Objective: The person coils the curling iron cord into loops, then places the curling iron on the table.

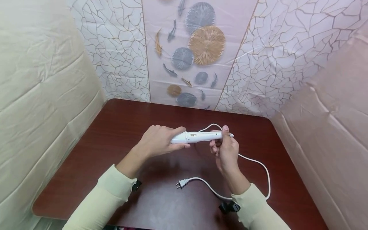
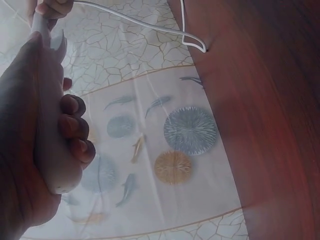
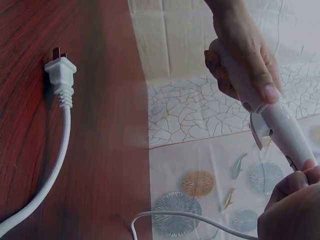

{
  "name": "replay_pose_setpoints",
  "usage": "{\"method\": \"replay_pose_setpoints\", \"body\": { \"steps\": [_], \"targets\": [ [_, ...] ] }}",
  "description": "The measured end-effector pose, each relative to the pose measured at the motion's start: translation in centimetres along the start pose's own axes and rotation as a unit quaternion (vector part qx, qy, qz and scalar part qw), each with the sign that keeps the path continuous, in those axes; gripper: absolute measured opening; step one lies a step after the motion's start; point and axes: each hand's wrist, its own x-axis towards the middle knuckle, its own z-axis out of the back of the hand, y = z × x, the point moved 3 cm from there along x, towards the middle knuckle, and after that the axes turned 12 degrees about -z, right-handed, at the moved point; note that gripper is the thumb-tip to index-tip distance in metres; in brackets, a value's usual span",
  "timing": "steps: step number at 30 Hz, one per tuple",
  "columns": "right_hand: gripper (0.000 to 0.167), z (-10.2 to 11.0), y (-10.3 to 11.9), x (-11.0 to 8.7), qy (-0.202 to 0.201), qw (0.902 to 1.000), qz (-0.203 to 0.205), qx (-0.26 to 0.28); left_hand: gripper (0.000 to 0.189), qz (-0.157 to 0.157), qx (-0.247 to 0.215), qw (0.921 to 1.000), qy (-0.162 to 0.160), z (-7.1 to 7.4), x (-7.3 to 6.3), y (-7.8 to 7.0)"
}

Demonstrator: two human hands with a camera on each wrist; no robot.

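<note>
White hair iron [image 1: 198, 137] held up at both ends

By its shape, it looks like a styling tool. The left hand [image 1: 159, 140] grips its thick end; the right hand [image 1: 229, 150] pinches the narrow one, thumb on top, a hold that seems meant to keep it level and steady above the table [image 1: 115, 118]. The slack cord [image 1: 260, 163] likely leaves it free to turn; the plug [image 1: 182, 183] rests unconnected on the wood.

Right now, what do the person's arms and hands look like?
Left hand and right hand: bare, no gloves or rings visible. Left sleeve and right sleeve: pale yellow, ending near the wrists. Small black pieces show at both cuffs.
</note>
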Motion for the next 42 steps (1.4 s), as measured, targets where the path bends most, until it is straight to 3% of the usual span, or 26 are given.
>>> {"method": "replay_pose_setpoints", "body": {
  "steps": [8,15,23,27,32,38,42],
  "targets": [
    [0.054,0.3,-0.3,0.0,0.012,0.9999,-0.009,-0.001,0.058,-0.019,0.014,0.9997,-0.005,0.5,-0.2,-0.4],
    [0.05,0.3,-0.6,-0.3,0.07,0.9974,0.002,0.017,0.055,-0.049,0.057,0.9968,-0.027,1.1,-0.5,-0.7],
    [0.054,0.4,-1.0,-0.4,0.068,0.9976,-0.014,0.003,0.041,-0.055,-0.04,0.9974,0.026,1.2,-0.2,-0.7],
    [0.057,0.4,-1.1,-0.6,0.061,0.9976,-0.031,-0.002,0.04,-0.031,-0.101,0.9928,0.056,1.1,-0.3,-0.4],
    [0.059,0.2,-1.0,-0.8,0.064,0.9973,-0.034,-0.008,0.037,-0.019,-0.162,0.9845,0.064,0.9,-0.4,0.0],
    [0.06,0.3,-1.2,-0.8,0.068,0.9969,-0.038,-0.014,0.036,-0.015,-0.196,0.978,0.069,0.8,-0.5,0.1],
    [0.059,0.5,-1.3,-0.9,0.077,0.9961,-0.041,-0.017,0.037,-0.013,-0.179,0.9813,0.068,0.6,-0.7,0.0]
  ]
}}
